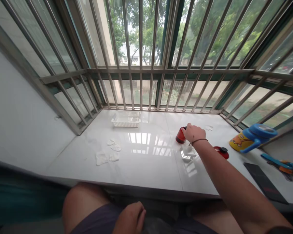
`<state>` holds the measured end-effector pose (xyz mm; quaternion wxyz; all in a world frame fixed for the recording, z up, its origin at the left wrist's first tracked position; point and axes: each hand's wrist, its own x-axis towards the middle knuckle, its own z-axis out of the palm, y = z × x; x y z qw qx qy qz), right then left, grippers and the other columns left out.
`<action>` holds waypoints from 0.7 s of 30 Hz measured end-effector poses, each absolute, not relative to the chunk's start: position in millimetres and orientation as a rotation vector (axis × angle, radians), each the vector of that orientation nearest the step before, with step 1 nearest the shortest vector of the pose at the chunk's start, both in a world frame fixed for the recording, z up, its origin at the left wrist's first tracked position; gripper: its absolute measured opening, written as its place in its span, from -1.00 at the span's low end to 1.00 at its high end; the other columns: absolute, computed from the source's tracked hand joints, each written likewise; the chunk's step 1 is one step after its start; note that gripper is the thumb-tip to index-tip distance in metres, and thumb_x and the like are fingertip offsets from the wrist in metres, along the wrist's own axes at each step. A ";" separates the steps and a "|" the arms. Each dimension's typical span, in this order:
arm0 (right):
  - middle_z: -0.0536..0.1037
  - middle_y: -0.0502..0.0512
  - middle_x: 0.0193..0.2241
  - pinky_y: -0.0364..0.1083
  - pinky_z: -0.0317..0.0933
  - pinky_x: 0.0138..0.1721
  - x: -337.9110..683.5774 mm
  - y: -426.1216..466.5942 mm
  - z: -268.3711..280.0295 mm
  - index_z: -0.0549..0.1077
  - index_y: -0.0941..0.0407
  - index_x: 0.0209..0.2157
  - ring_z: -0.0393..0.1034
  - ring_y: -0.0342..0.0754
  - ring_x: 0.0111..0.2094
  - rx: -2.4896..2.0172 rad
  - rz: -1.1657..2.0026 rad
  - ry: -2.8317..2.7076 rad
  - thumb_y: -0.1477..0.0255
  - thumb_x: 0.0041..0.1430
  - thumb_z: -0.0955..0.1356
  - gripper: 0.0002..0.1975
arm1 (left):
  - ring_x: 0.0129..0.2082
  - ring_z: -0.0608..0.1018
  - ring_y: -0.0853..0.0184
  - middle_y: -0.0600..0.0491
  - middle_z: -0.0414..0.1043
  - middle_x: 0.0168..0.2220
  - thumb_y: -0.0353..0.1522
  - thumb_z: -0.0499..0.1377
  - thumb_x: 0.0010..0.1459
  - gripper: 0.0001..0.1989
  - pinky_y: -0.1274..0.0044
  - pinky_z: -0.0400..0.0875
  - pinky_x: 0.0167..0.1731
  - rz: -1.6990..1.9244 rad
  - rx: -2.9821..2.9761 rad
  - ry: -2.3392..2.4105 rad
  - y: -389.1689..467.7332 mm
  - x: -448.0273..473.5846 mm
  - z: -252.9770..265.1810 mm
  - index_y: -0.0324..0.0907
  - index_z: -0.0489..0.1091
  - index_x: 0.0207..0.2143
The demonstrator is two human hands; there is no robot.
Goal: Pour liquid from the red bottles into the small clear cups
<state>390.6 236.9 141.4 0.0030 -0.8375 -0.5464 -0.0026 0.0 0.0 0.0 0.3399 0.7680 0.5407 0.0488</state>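
Out over the white tabletop, my right hand point(195, 133) is closed at the top of a small red pot point(180, 136), where a dark part shows beside the fingers. The pot leans slightly; whether it touches the surface I cannot tell. Just below my wrist lies a shiny, clear-silvery piece point(187, 155), perhaps packaging. A red lid with a black knob point(221, 152) rests right of my forearm. Down by my lap, my left hand point(132, 217) has its fingers curled in, with nothing visible in them.
A white perforated basket point(126, 120) stands near the window bars point(141, 58). Crumpled white tissues point(106, 158) lie at left. On the right are a blue-and-yellow cup point(251, 138), a flat black object point(265, 182) and a blue-and-orange tool point(278, 163). The tabletop's front edge runs above my knees.
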 end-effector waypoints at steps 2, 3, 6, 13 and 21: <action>0.62 0.39 -0.20 0.02 0.18 -0.16 392.4 245.1 136.7 0.43 0.25 0.03 0.55 0.17 -0.14 -2.612 0.052 -1.748 0.23 0.54 0.17 -0.61 | -0.21 0.67 0.18 -0.03 0.64 -0.24 -0.37 0.05 0.38 -0.77 0.45 0.49 -0.16 0.200 2.024 1.398 3.9 1.2 1.6 -0.10 0.49 -0.29; 0.63 0.37 -0.20 0.00 0.16 -0.19 391.8 247.2 134.8 0.43 0.24 0.03 0.55 0.14 -0.15 -2.585 0.067 -1.783 0.26 0.55 0.17 -0.63 | -0.22 0.66 0.17 -0.03 0.63 -0.25 -0.35 0.05 0.38 -0.76 0.44 0.49 -0.17 0.247 2.034 1.390 5.8 1.1 3.3 -0.10 0.49 -0.30; 0.63 0.37 -0.17 -0.02 0.10 -0.25 383.9 248.6 130.8 0.41 0.23 0.02 0.55 0.12 -0.15 -2.481 0.074 -1.900 0.27 0.56 0.18 -0.66 | -0.26 0.65 0.19 -0.02 0.61 -0.29 -0.30 0.02 0.42 -0.72 0.45 0.49 -0.19 0.421 2.029 1.380 14.2 3.9 12.9 -0.09 0.49 -0.31; 0.63 0.31 -0.14 -0.05 0.09 -0.24 347.1 236.9 131.3 0.40 0.21 -0.02 0.54 0.08 -0.15 -2.209 0.103 -2.160 0.31 0.55 0.24 -0.75 | -0.25 0.63 0.18 -0.03 0.58 -0.30 -0.31 0.02 0.45 -0.71 0.41 0.49 -0.18 0.656 2.077 1.406 49.8 27.5 39.5 -0.11 0.50 -0.27; 0.63 0.17 -0.15 -0.09 0.18 -0.20 277.4 186.9 135.2 0.43 0.13 -0.07 0.53 0.02 -0.16 -1.784 0.245 -2.443 0.32 0.53 0.28 -0.82 | 0.24 0.55 -0.02 -0.19 0.51 0.21 -0.26 0.32 0.27 -0.47 0.09 0.46 0.25 1.022 2.079 1.350 122.5 42.3 46.1 -0.13 0.37 0.25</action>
